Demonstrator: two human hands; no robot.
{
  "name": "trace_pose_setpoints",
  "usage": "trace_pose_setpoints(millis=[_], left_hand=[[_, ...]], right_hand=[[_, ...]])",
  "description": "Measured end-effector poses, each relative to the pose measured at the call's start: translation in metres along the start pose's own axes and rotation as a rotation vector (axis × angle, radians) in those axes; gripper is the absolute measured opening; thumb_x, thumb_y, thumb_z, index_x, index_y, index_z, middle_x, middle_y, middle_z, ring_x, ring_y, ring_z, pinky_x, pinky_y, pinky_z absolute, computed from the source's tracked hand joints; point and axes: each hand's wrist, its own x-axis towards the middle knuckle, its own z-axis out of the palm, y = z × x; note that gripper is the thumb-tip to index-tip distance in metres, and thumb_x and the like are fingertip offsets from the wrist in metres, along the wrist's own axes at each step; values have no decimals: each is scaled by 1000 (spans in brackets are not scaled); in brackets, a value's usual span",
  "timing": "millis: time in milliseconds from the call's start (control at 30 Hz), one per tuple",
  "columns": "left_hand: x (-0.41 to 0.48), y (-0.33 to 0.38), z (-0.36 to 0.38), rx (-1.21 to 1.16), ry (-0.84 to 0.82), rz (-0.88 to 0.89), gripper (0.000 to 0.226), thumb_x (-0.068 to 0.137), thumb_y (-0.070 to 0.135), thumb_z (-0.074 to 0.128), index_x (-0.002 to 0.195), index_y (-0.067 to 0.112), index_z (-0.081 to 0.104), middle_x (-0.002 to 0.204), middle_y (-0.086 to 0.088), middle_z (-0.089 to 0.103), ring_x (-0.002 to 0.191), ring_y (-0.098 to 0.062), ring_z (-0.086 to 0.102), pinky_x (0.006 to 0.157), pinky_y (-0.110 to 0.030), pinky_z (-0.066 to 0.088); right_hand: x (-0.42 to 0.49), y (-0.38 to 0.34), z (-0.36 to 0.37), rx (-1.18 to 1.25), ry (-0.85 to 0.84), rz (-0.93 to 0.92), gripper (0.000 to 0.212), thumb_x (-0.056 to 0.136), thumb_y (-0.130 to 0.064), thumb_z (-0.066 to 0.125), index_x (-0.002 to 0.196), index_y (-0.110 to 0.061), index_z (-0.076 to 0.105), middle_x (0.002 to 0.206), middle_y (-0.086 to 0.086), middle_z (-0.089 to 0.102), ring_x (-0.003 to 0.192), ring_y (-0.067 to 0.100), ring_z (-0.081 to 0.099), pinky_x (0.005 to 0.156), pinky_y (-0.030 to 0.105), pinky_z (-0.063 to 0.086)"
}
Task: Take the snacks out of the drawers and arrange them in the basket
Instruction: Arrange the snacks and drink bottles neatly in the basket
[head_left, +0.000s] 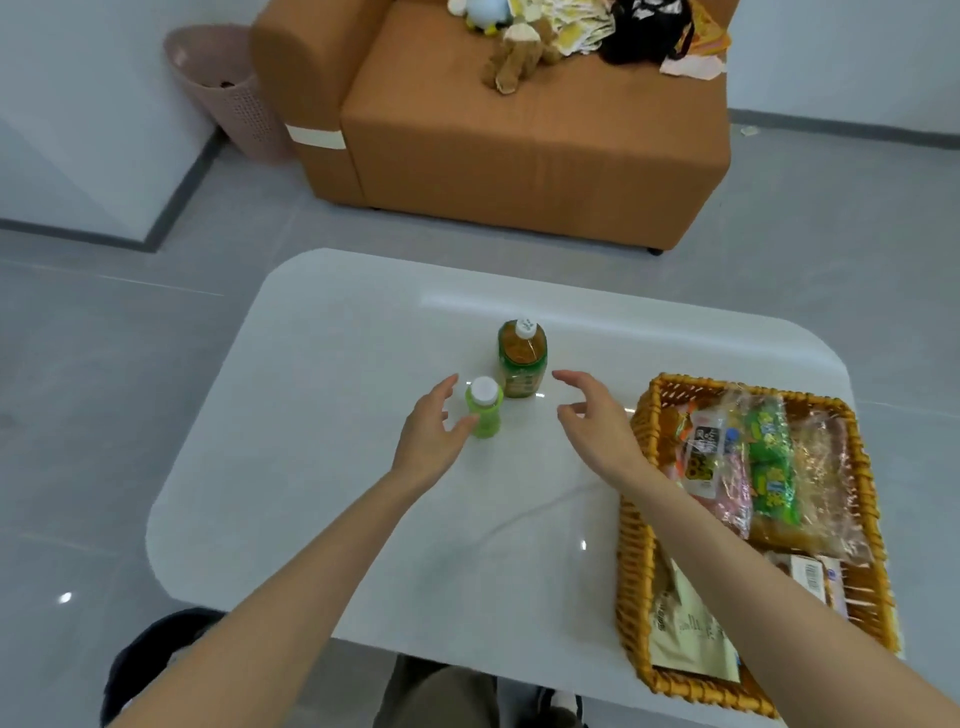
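A wicker basket (636, 525) sits on the right of the white table (322, 467) and holds several snack packets, among them a green packet (771, 467). Two bottles stand upright mid-table: a small light-green bottle (485, 410) with a white cap and a taller green tea bottle (522, 358) behind it. My left hand (431, 431) is spread just left of the small bottle, its thumb tip at the bottle's side. My right hand (597, 421) hovers open to the right of both bottles, holding nothing.
An orange sofa (519, 156) with soft toys and bags stands beyond the table. A pink perforated bin (228, 93) is at the sofa's left. Grey floor surrounds the table. My knees show under the near table edge.
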Motion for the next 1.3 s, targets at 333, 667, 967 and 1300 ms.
trace_pose_setpoints(millis=[333,667,967,1300], left_hand=[[110,-18,26,341,-210,127,55,79,38,74,130,33,53,115,0,43,101,-18,55,84,-27,48],[123,-28,19,289,-136,200,40,74,30,79,108,21,61,106,3,51,90,-15,55,76,-20,42],[85,4,-16,201,-196,252,45,66,33,86,106,28,65,101,9,59,80,-6,59,70,-12,46],[-36,69,9,-103,-138,278,34,67,20,86,97,22,70,95,12,71,91,1,64,69,-10,48]], right_hand=[[132,-3,46,-197,61,79,46,95,-21,54,138,-27,40,132,8,37,99,25,56,86,31,48],[162,7,62,-291,34,133,24,98,-23,50,117,-15,40,96,13,59,81,31,57,72,47,53],[91,11,27,-55,200,49,25,98,-25,52,117,-14,41,96,6,61,80,25,57,65,40,49],[-61,4,-99,177,365,-105,23,92,-33,61,108,-18,54,85,-11,60,73,2,53,59,11,41]])
